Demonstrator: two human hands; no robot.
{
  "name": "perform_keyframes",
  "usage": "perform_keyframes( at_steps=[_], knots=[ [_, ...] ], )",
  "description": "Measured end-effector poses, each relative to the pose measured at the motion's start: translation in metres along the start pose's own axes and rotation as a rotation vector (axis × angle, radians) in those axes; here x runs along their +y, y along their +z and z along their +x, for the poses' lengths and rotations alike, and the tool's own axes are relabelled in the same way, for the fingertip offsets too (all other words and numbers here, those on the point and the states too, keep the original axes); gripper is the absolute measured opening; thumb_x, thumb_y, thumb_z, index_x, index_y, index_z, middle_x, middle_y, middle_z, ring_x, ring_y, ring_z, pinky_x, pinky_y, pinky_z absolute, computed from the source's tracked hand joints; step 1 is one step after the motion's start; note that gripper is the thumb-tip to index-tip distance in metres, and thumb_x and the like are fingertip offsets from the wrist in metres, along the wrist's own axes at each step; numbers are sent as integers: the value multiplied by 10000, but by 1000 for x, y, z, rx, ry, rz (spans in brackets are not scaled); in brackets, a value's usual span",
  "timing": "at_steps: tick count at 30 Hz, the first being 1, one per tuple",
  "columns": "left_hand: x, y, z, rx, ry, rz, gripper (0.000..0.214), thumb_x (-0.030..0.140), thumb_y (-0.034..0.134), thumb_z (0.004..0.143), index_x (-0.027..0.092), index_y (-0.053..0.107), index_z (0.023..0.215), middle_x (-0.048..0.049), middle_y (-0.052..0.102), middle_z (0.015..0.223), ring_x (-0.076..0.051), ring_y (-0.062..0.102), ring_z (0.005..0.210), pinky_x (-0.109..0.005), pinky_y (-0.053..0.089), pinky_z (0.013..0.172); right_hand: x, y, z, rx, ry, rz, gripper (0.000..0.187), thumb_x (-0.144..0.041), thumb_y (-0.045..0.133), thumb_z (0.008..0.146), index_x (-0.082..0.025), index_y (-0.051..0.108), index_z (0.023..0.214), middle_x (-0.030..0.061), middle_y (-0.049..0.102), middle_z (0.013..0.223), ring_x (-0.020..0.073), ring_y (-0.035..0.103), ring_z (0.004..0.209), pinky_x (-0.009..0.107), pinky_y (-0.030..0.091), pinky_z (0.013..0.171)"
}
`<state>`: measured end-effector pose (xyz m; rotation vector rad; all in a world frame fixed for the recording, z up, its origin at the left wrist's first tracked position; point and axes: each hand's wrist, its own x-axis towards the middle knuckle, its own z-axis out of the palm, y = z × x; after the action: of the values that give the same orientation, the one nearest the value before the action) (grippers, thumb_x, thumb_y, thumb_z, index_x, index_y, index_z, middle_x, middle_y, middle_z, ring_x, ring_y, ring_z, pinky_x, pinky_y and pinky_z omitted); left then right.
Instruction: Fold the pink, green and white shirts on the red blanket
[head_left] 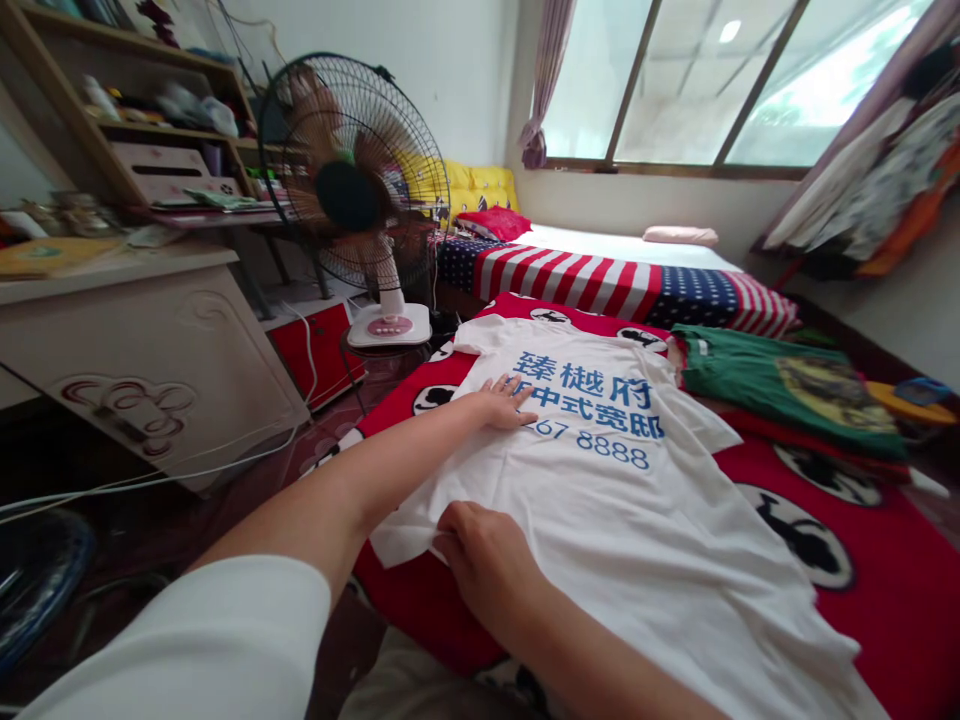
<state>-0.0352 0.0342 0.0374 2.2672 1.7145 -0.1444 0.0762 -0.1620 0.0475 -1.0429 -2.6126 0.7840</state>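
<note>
A white T-shirt (570,500) with blue Chinese characters and digits lies spread out, print side up, on a red blanket with round black-and-white pictures (892,560). My left hand (506,403) rests flat on the print with its fingers spread, covering a few of the characters. Closer to me, my right hand (480,550) is closed at the shirt's near edge, pinching the cloth there; its fingertips are partly hidden. Creases run through the white fabric beyond and to the right of this hand.
Folded clothes with a green garment (765,370) on top lie right of the shirt. A standing fan (352,195) is on a stool at the left, by a white desk (150,350) with a cable across its front. A bed with striped cloth (555,278) is behind.
</note>
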Motion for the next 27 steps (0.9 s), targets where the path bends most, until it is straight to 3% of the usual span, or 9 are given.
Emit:
perform_keyframes(
  at_steps=[2,4,7,11,14,17,20,23,27],
  knots=[
    [1,-3,0,-15,-2,-4,790,660,311,860,263,95,1508,-63,-59,1578,-298,-69,1440,-528,38,1136,-10,-6,-8,-31,-47,221,186,-238,513,906,-209,623,1053,32,696,980,164,644,879,235,468,753],
    [1,-4,0,-18,-2,-8,788,658,325,858,271,101,1506,-59,-51,1578,-293,-64,1442,-525,55,1136,-18,-12,-19,-139,-213,376,360,-316,535,903,-239,544,1256,41,643,1200,162,620,1038,220,472,845],
    [1,-1,-1,8,2,-8,779,656,329,858,272,122,1504,-64,-23,1580,-290,-39,1445,-521,76,1134,-11,-26,-39,-234,-415,369,575,-430,568,875,-226,427,1395,71,461,1433,187,479,1264,256,385,1034],
    [3,10,-4,111,-15,6,715,601,323,886,265,169,1498,-77,28,1583,-293,3,1448,-524,67,1130,48,-55,-75,-29,-114,50,612,-439,512,906,-220,337,1451,80,318,1516,220,268,1401,451,175,1162],
    [12,14,-6,198,-72,14,648,491,337,912,212,228,1487,-126,109,1573,-339,93,1435,-569,128,1103,115,-77,-108,172,171,-151,612,-421,495,904,-188,343,1449,115,297,1519,259,244,1408,520,203,1143],
    [34,13,-5,273,-110,23,546,346,407,888,130,425,1389,-208,333,1485,-380,297,1361,-585,233,1054,167,-96,-130,315,346,-218,574,-449,472,895,-136,458,1376,160,408,1453,286,359,1355,503,305,1109],
    [66,17,1,339,-57,24,442,304,446,870,153,560,1270,-177,476,1395,-326,389,1315,-513,242,1083,189,-110,-131,409,342,-205,525,-466,430,912,-138,521,1312,157,485,1396,267,451,1294,450,377,1076],
    [91,32,6,413,-34,14,483,361,398,913,220,471,1370,-140,365,1486,-313,286,1383,-510,193,1110,194,-117,-117,442,252,-204,515,-457,426,921,-150,499,1328,143,471,1411,244,445,1300,426,385,1073],
    [98,55,10,539,-10,-37,535,529,354,921,301,430,1399,-130,292,1523,-328,216,1411,-541,145,1117,200,-119,-84,383,223,-283,540,-444,503,885,-154,495,1340,152,442,1432,293,393,1332,518,332,1088]
  ],
)
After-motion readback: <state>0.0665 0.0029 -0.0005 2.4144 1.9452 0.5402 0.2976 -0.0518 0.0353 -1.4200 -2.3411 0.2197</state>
